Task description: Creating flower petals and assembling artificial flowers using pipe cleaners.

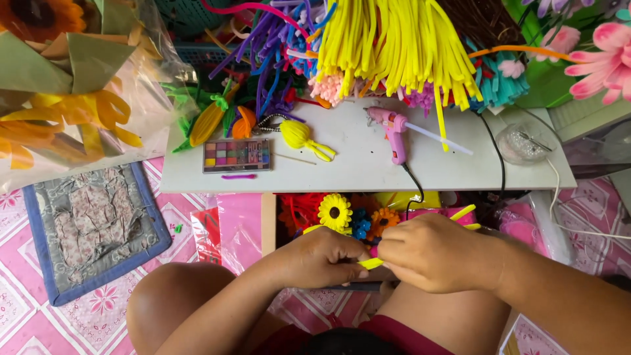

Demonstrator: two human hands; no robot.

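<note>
Both hands, left point(320, 258) & right point(430, 253), were pinching a yellow pipe cleaner point(371, 263) near the table point(355, 167). IMO grip looked tight w/ fingertips close together, good for a crisp bend.

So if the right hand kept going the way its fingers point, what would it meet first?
The right hand points toward the left hand, so it would likely meet those fingers first; both already pinch the same yellow pipe cleaner between them. Depth looks about equal.

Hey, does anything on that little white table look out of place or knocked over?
Nothing looks spilled or broken. The pink glue gun lies on its side on the white table, and one loose pink pipe cleaner sits below the makeup palette.
</note>
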